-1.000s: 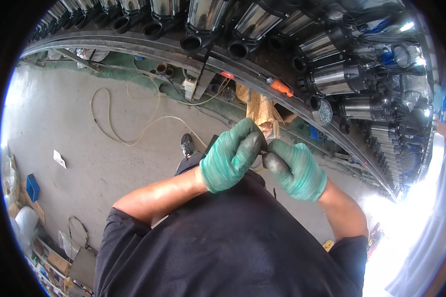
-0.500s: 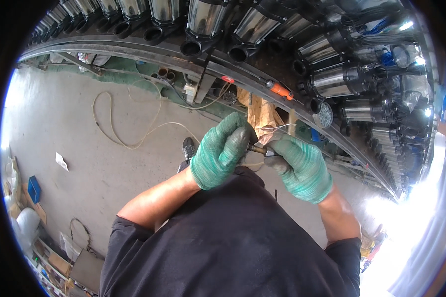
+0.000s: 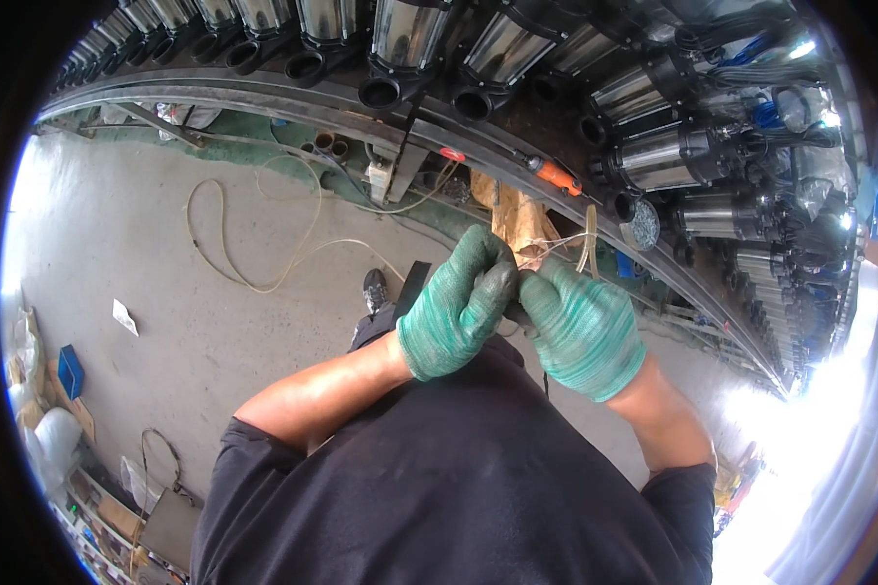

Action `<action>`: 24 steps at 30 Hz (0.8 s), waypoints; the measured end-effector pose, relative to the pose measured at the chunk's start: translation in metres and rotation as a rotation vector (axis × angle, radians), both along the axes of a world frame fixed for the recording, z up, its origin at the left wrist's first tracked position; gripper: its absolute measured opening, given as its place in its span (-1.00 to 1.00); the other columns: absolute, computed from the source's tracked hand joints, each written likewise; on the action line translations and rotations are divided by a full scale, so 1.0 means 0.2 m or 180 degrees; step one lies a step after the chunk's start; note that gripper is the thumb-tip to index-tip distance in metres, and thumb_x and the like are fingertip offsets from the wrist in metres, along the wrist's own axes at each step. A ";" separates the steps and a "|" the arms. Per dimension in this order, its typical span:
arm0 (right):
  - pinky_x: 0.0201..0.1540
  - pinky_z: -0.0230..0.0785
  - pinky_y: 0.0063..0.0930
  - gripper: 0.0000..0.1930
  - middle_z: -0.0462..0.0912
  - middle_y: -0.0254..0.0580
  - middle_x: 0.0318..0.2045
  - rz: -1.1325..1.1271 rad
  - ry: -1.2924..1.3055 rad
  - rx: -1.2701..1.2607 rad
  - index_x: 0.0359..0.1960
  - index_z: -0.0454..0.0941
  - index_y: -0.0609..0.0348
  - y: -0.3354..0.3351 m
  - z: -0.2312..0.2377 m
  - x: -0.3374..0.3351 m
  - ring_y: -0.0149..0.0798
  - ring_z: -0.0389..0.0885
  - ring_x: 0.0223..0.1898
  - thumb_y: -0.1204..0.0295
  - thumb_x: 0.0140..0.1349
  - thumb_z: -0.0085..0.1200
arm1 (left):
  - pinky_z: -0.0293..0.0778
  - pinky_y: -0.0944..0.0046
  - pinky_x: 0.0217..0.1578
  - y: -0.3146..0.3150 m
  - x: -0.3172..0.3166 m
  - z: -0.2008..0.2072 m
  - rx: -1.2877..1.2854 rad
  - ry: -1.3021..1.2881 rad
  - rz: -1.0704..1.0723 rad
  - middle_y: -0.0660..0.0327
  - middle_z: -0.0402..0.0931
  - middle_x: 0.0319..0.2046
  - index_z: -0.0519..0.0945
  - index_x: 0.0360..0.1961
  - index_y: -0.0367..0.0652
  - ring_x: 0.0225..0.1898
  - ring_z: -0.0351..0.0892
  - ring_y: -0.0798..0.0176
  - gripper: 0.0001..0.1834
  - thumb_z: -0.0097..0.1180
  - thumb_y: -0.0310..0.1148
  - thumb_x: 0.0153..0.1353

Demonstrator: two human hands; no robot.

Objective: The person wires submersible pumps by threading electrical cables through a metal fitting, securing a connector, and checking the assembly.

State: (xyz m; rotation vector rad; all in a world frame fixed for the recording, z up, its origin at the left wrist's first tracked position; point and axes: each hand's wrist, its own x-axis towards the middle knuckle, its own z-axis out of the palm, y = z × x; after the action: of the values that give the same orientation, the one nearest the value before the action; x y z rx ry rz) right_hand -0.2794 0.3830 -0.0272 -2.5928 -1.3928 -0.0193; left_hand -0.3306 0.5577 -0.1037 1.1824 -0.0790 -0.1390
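Both hands wear green knitted gloves with dark, worn fingertips and meet in front of my chest. My left hand (image 3: 458,307) is closed, fingers curled and thumb pressed in. Against it my right hand (image 3: 585,327) is closed too, fingertips nearly touching the left ones. A small dark part is mostly hidden between them. Thin pale strands (image 3: 548,250) stick up above the fingers, near a clear yellowish tube (image 3: 591,234) that rises behind my right hand. Beside my left hand a flat black piece (image 3: 415,285) juts out; whether it is held I cannot tell.
Rows of steel-and-black pumps (image 3: 405,44) line the long metal bench (image 3: 263,95) ahead. An orange power tool (image 3: 558,176) and a round container of small metal pieces (image 3: 640,226) lie along its edge. Brown paper (image 3: 519,219) sits below. A thin hose (image 3: 263,289) loops over the floor.
Both hands have shifted slightly right and closed together. The dark rod with a brass-coloured section that showed between them is now hidden. The black piece beside my left hand has come into view.
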 end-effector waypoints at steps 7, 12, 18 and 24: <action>-0.43 0.50 -0.33 -0.74 0.65 -0.10 -0.42 0.0005 0.0826 0.1021 -0.21 0.58 0.25 -0.04 -0.05 0.07 -0.10 0.69 -0.45 0.48 0.11 0.39 | 0.40 0.30 -0.29 0.01 0.03 -0.05 -0.0041 -0.0405 0.0042 0.27 0.39 -0.35 0.37 -0.09 -0.20 -0.37 0.39 0.37 -0.80 -0.07 -0.26 0.52; -0.42 0.50 -0.31 -0.73 0.64 -0.09 -0.44 -0.0108 0.1409 0.0464 -0.22 0.59 0.23 -0.04 0.05 0.09 -0.04 0.66 -0.44 0.28 0.26 0.30 | 0.41 0.23 -0.28 0.06 0.05 -0.03 0.0492 -0.0745 -0.0144 0.19 0.41 -0.34 0.37 -0.07 -0.23 -0.36 0.41 0.30 -0.80 -0.06 -0.29 0.50; -0.26 0.51 -0.37 -0.64 0.69 -0.04 -0.34 -0.1276 0.4502 0.1092 -0.17 0.58 0.28 -0.02 0.00 0.12 -0.14 0.70 -0.35 0.15 0.42 0.12 | 0.43 0.20 -0.23 0.11 0.13 -0.08 0.0683 -0.1173 -0.0334 0.13 0.42 -0.27 0.38 -0.03 -0.24 -0.31 0.43 0.23 -0.80 -0.03 -0.34 0.47; -0.41 0.54 -0.26 -0.70 0.65 -0.08 -0.34 -0.0121 0.0463 0.1310 -0.10 0.53 0.21 -0.05 -0.16 0.04 0.01 0.66 -0.43 0.55 0.16 0.33 | 0.35 0.31 -0.24 0.09 0.13 -0.05 0.0375 -0.0817 -0.0211 0.23 0.36 -0.31 0.28 -0.11 -0.17 -0.34 0.29 0.37 -0.69 -0.17 -0.11 0.54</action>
State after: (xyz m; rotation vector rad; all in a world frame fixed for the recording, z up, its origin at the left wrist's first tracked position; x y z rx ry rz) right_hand -0.2714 0.3735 -0.0583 -2.2318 -1.1484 -0.1086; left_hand -0.3039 0.5766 -0.1127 1.3114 -0.3397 -0.0499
